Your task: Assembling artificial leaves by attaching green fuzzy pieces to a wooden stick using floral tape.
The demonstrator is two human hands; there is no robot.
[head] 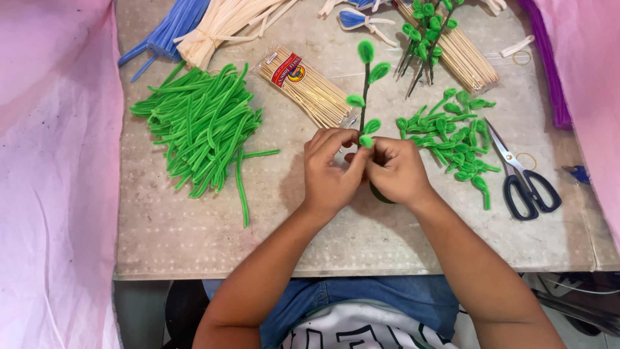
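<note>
Both hands meet over the middle of the table around a dark green stem [364, 97] with several looped green pipe-cleaner leaves, standing up away from me. My left hand [329, 169] pinches the stem's lower end beside a small green leaf [366, 141]. My right hand [395, 171] grips the same stem from the right, with a dark green roll [380, 195] partly hidden under its palm.
A heap of green pipe cleaners [203, 126] lies left, a bag of wooden skewers [303, 84] behind my hands. Looped green leaves [452, 132] and scissors [523, 178] lie right. Finished stems [426, 35], blue and cream pipe cleaners [194, 26] sit at the back. Pink cloth [51, 161] flanks the table.
</note>
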